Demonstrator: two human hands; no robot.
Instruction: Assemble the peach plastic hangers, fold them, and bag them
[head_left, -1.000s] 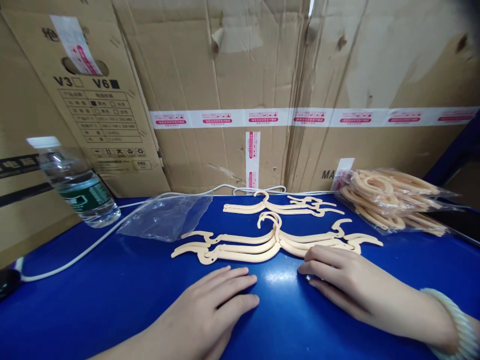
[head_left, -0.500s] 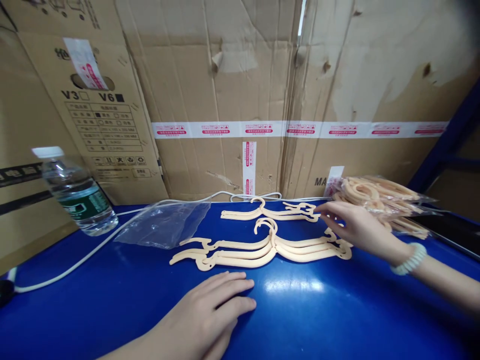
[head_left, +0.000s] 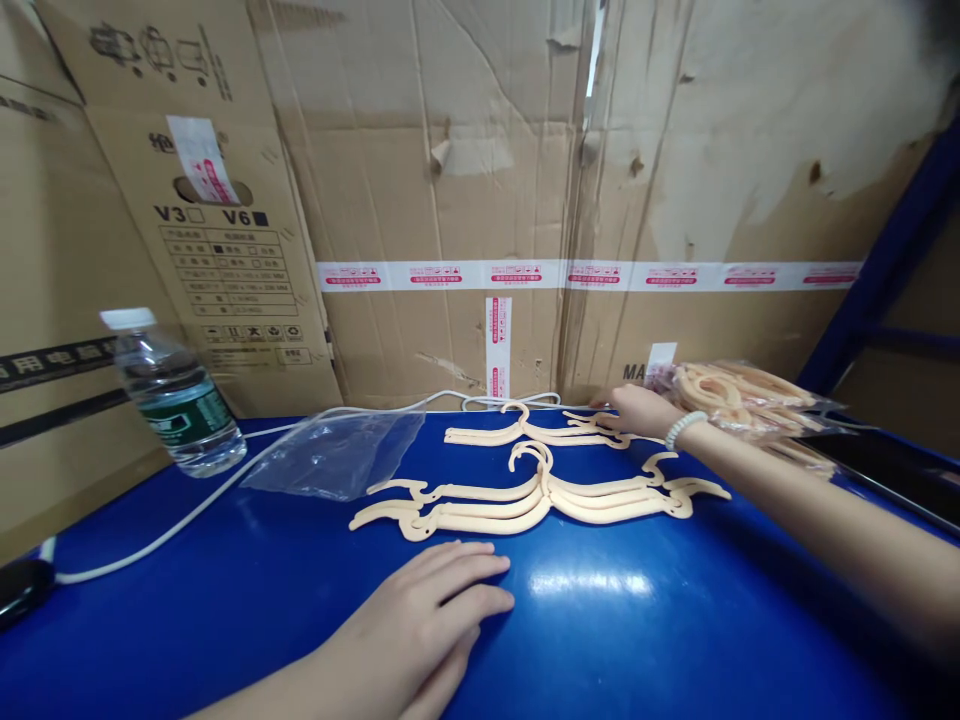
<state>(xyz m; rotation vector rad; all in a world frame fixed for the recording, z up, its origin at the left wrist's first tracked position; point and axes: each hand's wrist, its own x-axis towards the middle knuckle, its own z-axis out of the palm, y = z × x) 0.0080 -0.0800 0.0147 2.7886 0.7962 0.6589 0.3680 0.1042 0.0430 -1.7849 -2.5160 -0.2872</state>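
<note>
My left hand [head_left: 427,600] lies flat on the blue table [head_left: 225,600], fingers stretched out, holding nothing, just in front of a stack of cream plastic hangers [head_left: 540,490]. My right hand [head_left: 637,408] is stretched far forward to the right end of a second, farther group of cream hangers [head_left: 540,432], fingers touching them; its grip is hard to make out. A beaded bracelet [head_left: 684,428] circles that wrist. A clear bag full of hangers [head_left: 742,400] lies just right of that hand.
A water bottle [head_left: 176,395] stands at the left. An empty clear plastic bag [head_left: 337,455] lies beside a white cable [head_left: 172,515]. Cardboard boxes [head_left: 465,200] wall off the back. A dark flat object [head_left: 892,465] lies at the right edge.
My right hand left the near hanger stack and reached forward to the far hangers by the bag. My left hand stayed flat. The view tilted up slightly.
</note>
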